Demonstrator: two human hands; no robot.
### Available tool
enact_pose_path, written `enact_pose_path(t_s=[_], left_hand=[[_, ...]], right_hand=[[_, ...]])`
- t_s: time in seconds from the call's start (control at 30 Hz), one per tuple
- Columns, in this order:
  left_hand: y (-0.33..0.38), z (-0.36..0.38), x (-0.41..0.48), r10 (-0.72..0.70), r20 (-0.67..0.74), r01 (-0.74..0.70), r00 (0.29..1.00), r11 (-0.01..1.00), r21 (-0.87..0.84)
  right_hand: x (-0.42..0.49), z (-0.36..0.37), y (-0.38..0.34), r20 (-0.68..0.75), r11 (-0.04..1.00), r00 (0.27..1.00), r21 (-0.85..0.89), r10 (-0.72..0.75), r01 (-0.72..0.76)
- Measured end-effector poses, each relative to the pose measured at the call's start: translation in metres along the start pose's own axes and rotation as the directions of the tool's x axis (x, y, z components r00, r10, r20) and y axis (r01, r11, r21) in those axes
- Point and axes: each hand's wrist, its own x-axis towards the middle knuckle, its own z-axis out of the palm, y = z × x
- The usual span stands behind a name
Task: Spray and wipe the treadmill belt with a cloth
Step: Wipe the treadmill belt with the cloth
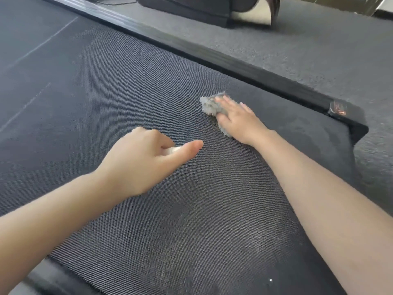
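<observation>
The dark ribbed treadmill belt (106, 86) fills most of the view. A crumpled grey cloth (209, 105) lies on the belt near its right side. My right hand (240, 120) presses flat on the cloth with straight fingers, covering its near part. My left hand (144, 158) hovers over the middle of the belt, fingers curled round a small white object (171, 150), thumb stretched forward. Only a sliver of that white object shows, so I cannot tell what it is.
A black side rail (212, 58) runs along the belt's right edge and ends in a corner cap (344, 116) with an orange mark. Beyond it lies grey speckled floor (297, 43). The dark base of another machine (191, 9) stands at the top.
</observation>
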Motion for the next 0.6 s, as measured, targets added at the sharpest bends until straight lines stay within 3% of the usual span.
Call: enact_pose_path(t_s=[0.37,0.6], left_hand=[[0.017,0.012,0.02,-0.021,0.012,0.021,1.0,1.0,0.012],[0.014,0.0,0.014,-0.042,0.003,0.042,0.999,0.999,-0.002]], right_hand=[[0.044,-0.022,0.108,0.003,0.966,0.968,-0.07,0.251,-0.251],[0.032,-0.019,0.099,-0.031,0.957,0.956,0.027,0.291,-0.29]])
